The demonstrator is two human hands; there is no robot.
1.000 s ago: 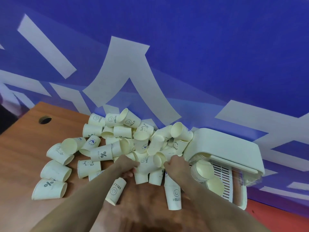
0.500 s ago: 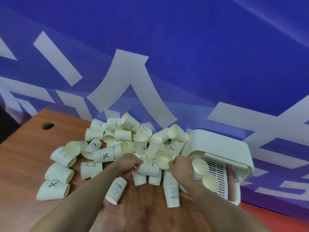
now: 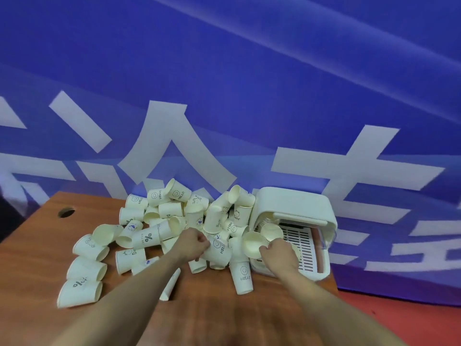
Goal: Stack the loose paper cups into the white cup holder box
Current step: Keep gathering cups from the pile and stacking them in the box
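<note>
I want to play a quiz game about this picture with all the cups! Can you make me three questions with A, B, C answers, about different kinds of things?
1. Where is the white cup holder box?
A. To the right of the pile of cups
B. On the floor
C. At the left end of the table

2. What colour is the wall behind the table?
A. Green with dots
B. Blue with white shapes
C. Plain yellow

3. What is the right hand doing?
A. Resting flat on the table
B. Pointing at the wall
C. Holding a cup next to the box's opening

Answers:
1. A, the box lies at the right end of the wooden table, beside the pile of cups.
2. B, the wall is blue with big white strokes.
3. C, its fingers curl round a cup whose open mouth faces us, right in front of the box.
</note>
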